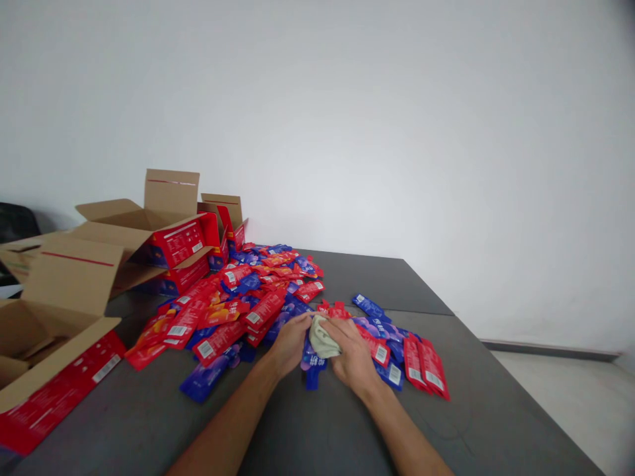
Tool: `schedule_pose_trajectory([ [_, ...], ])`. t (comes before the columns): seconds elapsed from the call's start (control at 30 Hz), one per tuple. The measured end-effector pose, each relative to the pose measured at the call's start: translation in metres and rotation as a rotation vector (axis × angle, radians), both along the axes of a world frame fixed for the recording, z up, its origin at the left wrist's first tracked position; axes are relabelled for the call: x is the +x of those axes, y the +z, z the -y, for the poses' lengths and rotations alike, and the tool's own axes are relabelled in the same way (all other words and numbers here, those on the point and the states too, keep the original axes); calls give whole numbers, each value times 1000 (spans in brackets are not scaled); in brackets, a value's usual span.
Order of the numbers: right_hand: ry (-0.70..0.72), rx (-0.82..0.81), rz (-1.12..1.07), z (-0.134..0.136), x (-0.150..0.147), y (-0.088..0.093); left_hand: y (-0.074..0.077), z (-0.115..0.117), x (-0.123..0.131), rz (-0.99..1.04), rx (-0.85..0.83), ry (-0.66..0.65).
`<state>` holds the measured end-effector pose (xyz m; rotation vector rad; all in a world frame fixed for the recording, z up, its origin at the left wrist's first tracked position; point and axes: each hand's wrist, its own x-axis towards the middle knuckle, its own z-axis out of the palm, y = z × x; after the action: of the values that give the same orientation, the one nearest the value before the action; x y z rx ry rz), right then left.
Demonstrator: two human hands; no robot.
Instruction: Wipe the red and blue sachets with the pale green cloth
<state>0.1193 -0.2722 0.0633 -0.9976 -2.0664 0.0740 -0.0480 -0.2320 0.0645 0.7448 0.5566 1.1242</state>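
Note:
In the middle of the head view, a blue spouted pouch [311, 365] is held upside down over the dark table, its spout end toward me. My left hand [289, 345] is closed on the pouch's left side. A folded pale green cloth [323, 340] lies against the pouch's face, and my right hand [353, 352] is closed over it, pressing it there. The cloth and fingers hide much of the pouch. Beside my left hand lies a large heap of red and blue pouches [262, 307]. More pouches, among them red ones [432, 369], lie to the right of my right hand.
Open cardboard boxes with red sides stand along the left, one close [59, 390] and others farther back [181, 244]. The dark table [476, 410] ends at a slanting right edge. A white wall [377, 132] rises behind it.

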Motion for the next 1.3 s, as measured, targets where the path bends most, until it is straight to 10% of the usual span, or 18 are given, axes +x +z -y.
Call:
schedule_pose_trajectory([
  [0.33,255,-188,99,17,-16,16,-25,-32,-17,-43,-4,317],
  [0.67,17,-431,-549,6,-13,19,0,-16,-11,32,-140,369],
  [0.97,109,-505,-682,8,-11,21,-2,-6,-10,-97,29,204],
  [1.3,33,-210,-390,9,-22,6,5,2,11,128,-81,95],
])
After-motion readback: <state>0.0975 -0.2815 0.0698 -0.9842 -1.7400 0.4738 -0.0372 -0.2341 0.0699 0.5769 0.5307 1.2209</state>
